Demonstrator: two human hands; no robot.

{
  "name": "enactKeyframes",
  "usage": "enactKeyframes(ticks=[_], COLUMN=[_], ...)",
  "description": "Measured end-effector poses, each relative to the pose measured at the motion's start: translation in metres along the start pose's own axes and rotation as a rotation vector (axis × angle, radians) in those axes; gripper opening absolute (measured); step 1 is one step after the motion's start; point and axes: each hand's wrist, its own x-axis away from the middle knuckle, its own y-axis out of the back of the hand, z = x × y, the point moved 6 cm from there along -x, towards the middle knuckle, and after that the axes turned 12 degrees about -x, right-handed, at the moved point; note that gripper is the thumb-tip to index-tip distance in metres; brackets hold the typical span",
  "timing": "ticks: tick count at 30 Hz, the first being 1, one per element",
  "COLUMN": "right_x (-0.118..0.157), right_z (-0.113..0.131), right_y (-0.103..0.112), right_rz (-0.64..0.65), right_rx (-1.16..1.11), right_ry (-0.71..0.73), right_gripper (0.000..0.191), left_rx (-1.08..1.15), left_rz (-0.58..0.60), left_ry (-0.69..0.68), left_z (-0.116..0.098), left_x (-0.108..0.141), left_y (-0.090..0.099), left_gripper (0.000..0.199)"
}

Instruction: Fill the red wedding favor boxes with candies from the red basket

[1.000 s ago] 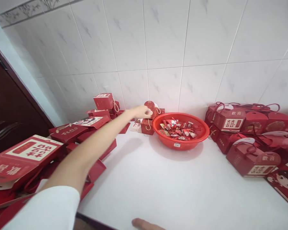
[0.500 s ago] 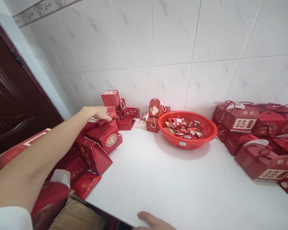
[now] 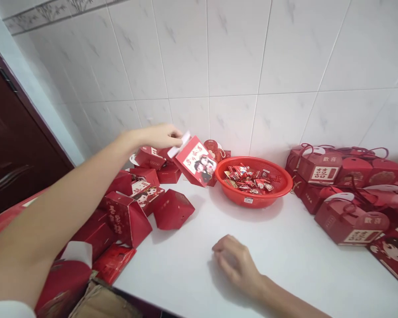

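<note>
My left hand (image 3: 168, 136) grips a red candy box (image 3: 195, 161) by its white top flap. The box hangs tilted in the air and shows a panel with writing and cartoon figures. Below it, a plain red box (image 3: 174, 210) lies tipped on the table beside the left pile. My right hand (image 3: 234, 260) hovers low over the white tabletop, fingers curled into a loose fist with nothing visible in them. Just beyond it stands a red plastic basket (image 3: 252, 203) containing small wrapped sweets (image 3: 248, 179).
Several red boxes (image 3: 128, 216) are heaped on the left, by a red packet (image 3: 114, 263) and an opened cardboard carton (image 3: 102, 300). Rows of handled boxes (image 3: 348, 225) stand stacked on the right. A tiled wall (image 3: 232, 62) borders the table (image 3: 285, 260) at the back.
My left hand has lifted a box out of the left pile and moved right. Boxes there have shifted, one now tipped forward. My right hand has come further over the table, curling.
</note>
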Motion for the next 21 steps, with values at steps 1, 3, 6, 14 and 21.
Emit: enactKeyframes(ticks=[1, 3, 6, 14, 21], right_x=[-0.005, -0.009, -0.005, 0.0, -0.005], right_z=[-0.005, -0.017, -0.038, -0.054, -0.052], right_y=[0.015, 0.043, 0.077, 0.09, 0.091], right_rz=[-0.105, -0.309, -0.5, -0.367, -0.355], right_rx=[-0.005, -0.031, -0.066, -0.311, -0.23], right_ry=[-0.071, -0.196, -0.31, -0.385, -0.378], right_gripper=[0.017, 0.02, 0.032, 0.061, 0.051], left_rx=[0.036, 0.103, 0.176, 0.367, 0.618], left_rz=[0.054, 0.14, 0.231, 0.274, 0.122], left_ry=[-0.076, -0.238, -0.439, -0.668, -0.599], left_z=[-0.016, -0.049, -0.092, -0.163, -0.17], left_x=[0.0, -0.001, -0.003, -0.013, -0.023], left_y=[-0.005, -0.016, -0.038, -0.081, -0.113], left_gripper=[0.018, 0.017, 0.016, 0.021, 0.029])
